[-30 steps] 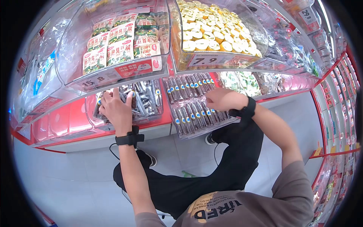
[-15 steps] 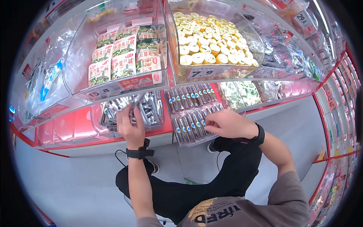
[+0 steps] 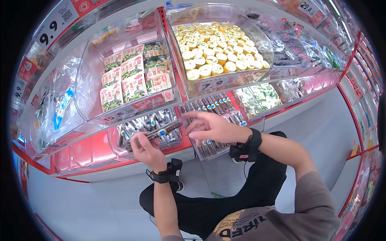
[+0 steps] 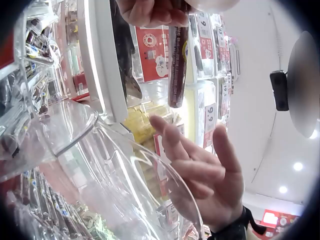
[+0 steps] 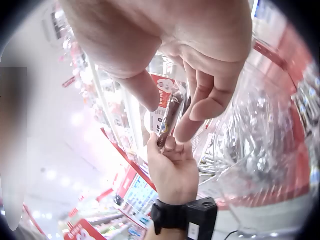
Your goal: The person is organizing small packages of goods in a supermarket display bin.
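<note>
A slim, dark brown wrapped snack stick point(image 3: 172, 127) with a blue and yellow label is pinched at one end by my left hand point(image 3: 148, 152). The stick points toward my right hand point(image 3: 219, 127), which hovers beside its other end with fingers spread. In the left wrist view, a gap shows between the stick point(image 4: 177, 75) and the right fingertips point(image 4: 159, 122). Below the left hand lies a clear bin of loose wrapped sticks point(image 3: 128, 127). Under the right hand sits a clear tray point(image 3: 213, 156) of similar sticks in neat rows, partly covered by that hand.
Above overhang clear bins holding white and green packets point(image 3: 132, 82) and gold-topped cups point(image 3: 219, 56). Green-white packets point(image 3: 259, 100) lie right of the tray. A red shelf edge point(image 3: 173, 152) runs in front, with my knees below.
The left hand has come up out of the loose bin with a snack stick and turned it toward the right. The right hand has lifted from the tray and opened its fingers.
</note>
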A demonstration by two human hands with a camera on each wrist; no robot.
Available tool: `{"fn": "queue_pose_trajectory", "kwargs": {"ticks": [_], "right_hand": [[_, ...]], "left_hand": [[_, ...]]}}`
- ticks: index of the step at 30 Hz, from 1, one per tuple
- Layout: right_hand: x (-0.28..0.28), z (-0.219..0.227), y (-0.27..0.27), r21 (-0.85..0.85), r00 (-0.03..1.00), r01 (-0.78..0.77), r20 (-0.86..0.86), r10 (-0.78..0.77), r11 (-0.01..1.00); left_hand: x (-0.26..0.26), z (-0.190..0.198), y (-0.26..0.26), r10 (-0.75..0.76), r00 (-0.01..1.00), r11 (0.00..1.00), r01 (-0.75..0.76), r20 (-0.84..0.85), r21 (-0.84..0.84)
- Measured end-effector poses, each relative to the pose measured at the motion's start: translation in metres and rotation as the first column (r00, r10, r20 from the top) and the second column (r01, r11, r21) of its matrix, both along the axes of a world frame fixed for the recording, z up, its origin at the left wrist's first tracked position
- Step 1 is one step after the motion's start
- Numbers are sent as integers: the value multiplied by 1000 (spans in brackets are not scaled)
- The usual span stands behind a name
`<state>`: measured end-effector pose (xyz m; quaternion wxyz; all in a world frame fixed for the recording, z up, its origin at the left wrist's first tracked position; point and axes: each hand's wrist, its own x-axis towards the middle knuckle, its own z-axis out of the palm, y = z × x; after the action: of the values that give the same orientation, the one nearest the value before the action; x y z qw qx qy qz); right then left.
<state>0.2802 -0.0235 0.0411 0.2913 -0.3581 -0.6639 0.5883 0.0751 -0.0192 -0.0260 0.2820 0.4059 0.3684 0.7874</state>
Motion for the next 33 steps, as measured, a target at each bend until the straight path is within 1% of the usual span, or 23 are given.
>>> {"fn": "queue_pose_trajectory", "kwargs": {"ticks": [1,2,5,6,9,10,12,13,14,15,16,17,19,20,21,22,23,25,26,28,30,31,33], "right_hand": [[-5,-5,5,-106,993,-2,-114,-10,994],[-8,-11,10,-122,985,12,-168,-33,992],[-6,-16,17,-196,987,19,-150,-49,980],[-5,-15,17,-150,995,31,-93,-45,988],[4,-17,18,-60,972,-207,100,212,977],[2,-19,14,39,980,-173,109,168,984],[2,-13,13,76,953,-184,259,158,980],[2,-8,13,95,931,-194,332,153,976],[4,-3,13,198,900,-231,414,132,953],[10,-7,17,258,903,-274,401,155,927],[19,-15,23,317,904,-314,387,180,895],[27,-16,28,377,904,-352,374,207,857],[46,-11,35,219,866,-341,450,216,914],[54,-10,38,123,846,-308,490,212,943],[60,-10,41,29,823,-265,528,210,964],[63,-13,42,-16,820,-206,543,182,978],[63,-16,45,-25,772,-180,616,157,983],[60,-26,53,-37,660,-123,743,110,992],[59,-36,59,7,667,-197,734,129,980],[50,-52,65,-46,686,-169,711,151,985],[37,-69,70,-92,707,-143,688,167,985],[30,-74,71,-170,706,-110,680,197,979],[17,-83,72,-322,707,-44,659,257,946]], "left_hand": [[5,0,-1,-13,999,1000,13,-37,9],[10,-1,-3,-24,997,1000,26,-74,16],[13,-2,-6,-124,981,992,125,-148,-4],[10,-3,-5,-178,971,984,177,-159,-20],[8,-1,-6,-342,912,939,321,-226,-122],[9,0,-6,-401,883,915,373,-244,-154],[13,-3,-6,-478,810,878,432,-338,-207],[13,-6,-6,-468,796,884,425,-385,-195],[13,-8,-6,-451,781,892,416,-431,-179],[13,-9,-5,-430,765,900,405,-478,-161],[14,-6,-5,-380,818,919,385,-431,-80],[9,-8,-1,-338,828,940,317,-448,-123],[-6,-15,9,-258,837,963,179,-483,-204],[-8,-13,9,-192,842,958,49,-505,-282],[-10,-15,11,-146,774,970,-11,-616,-244],[-13,-19,15,-98,692,978,-66,-715,-198],[-14,-23,18,-49,595,983,-116,-803,-146],[-12,-30,21,-79,517,987,-80,-852,-140],[-9,-33,21,-89,469,988,-69,-879,-137],[-3,-32,19,-141,412,980,-73,-900,-187],[-3,-34,21,-64,366,989,-100,-928,-108],[-4,-34,21,-24,343,991,-113,-939,-66],[-8,-32,21,-68,336,982,-146,-940,-123]]}}
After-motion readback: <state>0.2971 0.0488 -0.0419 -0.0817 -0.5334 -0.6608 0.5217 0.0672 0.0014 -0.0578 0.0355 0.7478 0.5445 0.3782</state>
